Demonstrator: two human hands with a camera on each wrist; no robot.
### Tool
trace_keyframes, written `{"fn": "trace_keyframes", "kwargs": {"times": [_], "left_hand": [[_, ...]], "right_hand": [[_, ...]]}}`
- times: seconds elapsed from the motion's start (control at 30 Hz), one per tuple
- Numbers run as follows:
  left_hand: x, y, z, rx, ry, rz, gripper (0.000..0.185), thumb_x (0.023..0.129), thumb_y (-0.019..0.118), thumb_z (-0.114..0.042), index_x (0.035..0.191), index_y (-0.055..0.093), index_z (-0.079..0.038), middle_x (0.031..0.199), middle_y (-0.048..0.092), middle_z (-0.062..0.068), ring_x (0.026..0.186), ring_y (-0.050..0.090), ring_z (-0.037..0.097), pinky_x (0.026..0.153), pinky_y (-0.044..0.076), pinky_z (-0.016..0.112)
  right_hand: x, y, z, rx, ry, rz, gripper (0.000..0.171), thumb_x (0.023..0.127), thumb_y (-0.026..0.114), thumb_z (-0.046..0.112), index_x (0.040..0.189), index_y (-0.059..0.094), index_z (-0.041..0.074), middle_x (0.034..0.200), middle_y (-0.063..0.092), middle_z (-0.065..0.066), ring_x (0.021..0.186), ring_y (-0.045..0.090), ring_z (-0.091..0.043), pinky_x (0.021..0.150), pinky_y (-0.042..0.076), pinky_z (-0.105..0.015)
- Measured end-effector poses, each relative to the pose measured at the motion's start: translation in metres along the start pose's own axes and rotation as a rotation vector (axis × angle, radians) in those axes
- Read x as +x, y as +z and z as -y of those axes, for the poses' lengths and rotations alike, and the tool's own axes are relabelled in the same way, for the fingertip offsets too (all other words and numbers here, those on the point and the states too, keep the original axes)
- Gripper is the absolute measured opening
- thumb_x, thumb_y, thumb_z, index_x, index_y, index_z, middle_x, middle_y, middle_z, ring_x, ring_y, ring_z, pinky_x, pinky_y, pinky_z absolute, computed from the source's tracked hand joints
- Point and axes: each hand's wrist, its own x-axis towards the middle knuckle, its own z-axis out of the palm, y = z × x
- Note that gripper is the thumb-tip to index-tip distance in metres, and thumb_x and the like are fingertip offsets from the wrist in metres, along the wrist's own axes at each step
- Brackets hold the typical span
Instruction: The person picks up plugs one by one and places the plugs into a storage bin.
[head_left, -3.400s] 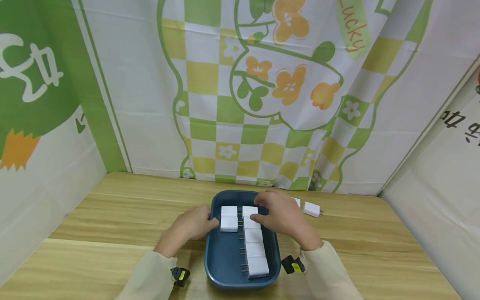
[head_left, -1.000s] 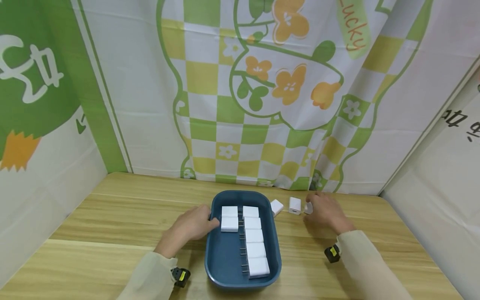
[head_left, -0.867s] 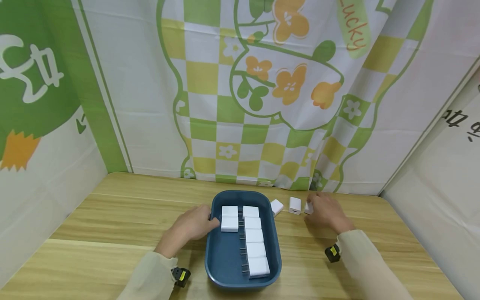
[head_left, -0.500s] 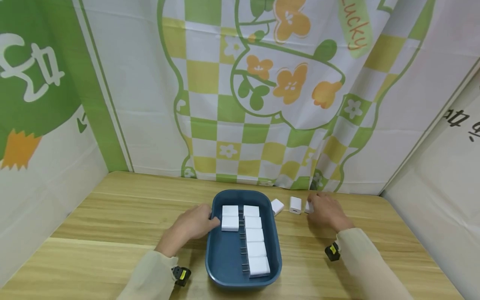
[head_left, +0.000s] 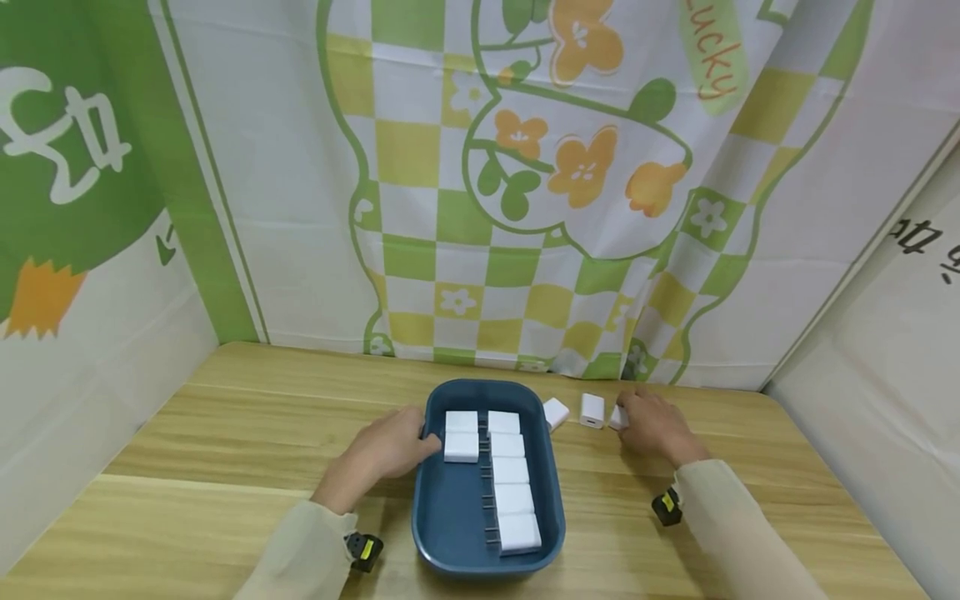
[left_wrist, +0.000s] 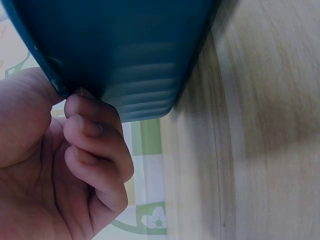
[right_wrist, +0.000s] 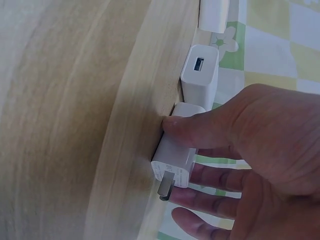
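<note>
My left hand [head_left: 386, 446] pinches the left rim of a dark blue rectangular tub [head_left: 453, 521]; the left wrist view has the thumb inside the rim and curled fingers against the outer wall. Inside the tub, white USB charger plugs [head_left: 513, 500] form a right-hand column of several, prongs facing left. Two more charger plugs [head_left: 461, 447] lie at its upper left. At the back right of the table, my right hand [head_left: 656, 427] holds another white charger [right_wrist: 172, 150] between thumb and fingers. Its metal prongs [right_wrist: 166, 185] stick out toward the wrist camera.
Two loose chargers lie on the wooden table [head_left: 247, 442] between tub and right hand: one upright-looking with its USB port [right_wrist: 199, 64] showing, and a tilted charger [head_left: 555, 413] by the tub's rim. A patterned curtain [head_left: 495, 292] hangs directly behind the table.
Since the earliest frame, my right hand has moved from above the tub's right column to the table at right and taken hold of a charger there. The left hand has stayed on the rim.
</note>
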Motion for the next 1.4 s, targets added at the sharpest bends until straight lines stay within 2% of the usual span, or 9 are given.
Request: {"fn": "trace_keyframes", "kwargs": {"times": [0.4,0.67,0.83,0.97,1.17,1.4], "left_hand": [[-0.003,-0.001,-0.002,-0.007,0.003,0.004,0.038,0.094,0.062,-0.02,0.059,0.049,-0.013,0.054,0.041,-0.002,0.048,0.04,0.013,0.047,0.03,0.027],[-0.002,-0.001,-0.001,0.008,0.009,-0.006,0.038,0.093,0.062,-0.02,0.059,0.048,-0.014,0.054,0.041,-0.002,0.048,0.04,0.014,0.048,0.03,0.028],[-0.002,0.0,-0.001,0.018,0.016,-0.01,0.038,0.093,0.062,-0.021,0.058,0.047,-0.014,0.054,0.041,-0.003,0.048,0.04,0.014,0.048,0.03,0.028],[-0.002,0.0,-0.001,0.01,0.018,-0.01,0.038,0.093,0.062,-0.02,0.058,0.047,-0.014,0.053,0.041,-0.003,0.048,0.039,0.013,0.047,0.03,0.027],[-0.002,-0.001,-0.002,0.001,0.02,-0.011,0.039,0.093,0.062,-0.02,0.057,0.047,-0.014,0.052,0.04,-0.003,0.047,0.038,0.013,0.047,0.029,0.027],[-0.002,0.0,-0.002,0.003,0.022,-0.012,0.039,0.093,0.063,-0.02,0.057,0.048,-0.014,0.052,0.04,-0.003,0.047,0.039,0.013,0.047,0.029,0.027]], "right_hand": [[-0.007,-0.003,-0.001,-0.013,-0.027,-0.028,0.037,0.077,0.076,0.006,0.112,0.065,0.0,0.093,0.061,-0.012,0.083,0.06,-0.032,0.071,0.051,-0.054],[-0.015,-0.009,0.004,-0.022,-0.042,-0.061,0.037,0.081,0.079,0.014,0.113,0.065,0.002,0.095,0.063,-0.011,0.084,0.06,-0.03,0.07,0.049,-0.053],[-0.022,-0.016,0.014,-0.048,-0.07,-0.086,0.038,0.081,0.078,0.007,0.116,0.065,0.001,0.102,0.065,-0.015,0.09,0.063,-0.035,0.074,0.05,-0.055],[-0.028,-0.022,0.025,-0.067,-0.109,-0.128,0.038,0.083,0.079,0.009,0.118,0.065,0.002,0.106,0.066,-0.016,0.095,0.065,-0.038,0.078,0.051,-0.057],[-0.032,-0.031,0.041,-0.083,-0.159,-0.184,0.038,0.083,0.081,0.011,0.116,0.065,0.005,0.107,0.066,-0.014,0.092,0.065,-0.034,0.076,0.052,-0.053],[-0.035,-0.04,0.059,-0.086,-0.181,-0.182,0.039,0.083,0.081,0.013,0.118,0.065,0.006,0.102,0.064,-0.01,0.088,0.063,-0.03,0.075,0.051,-0.051]]}}
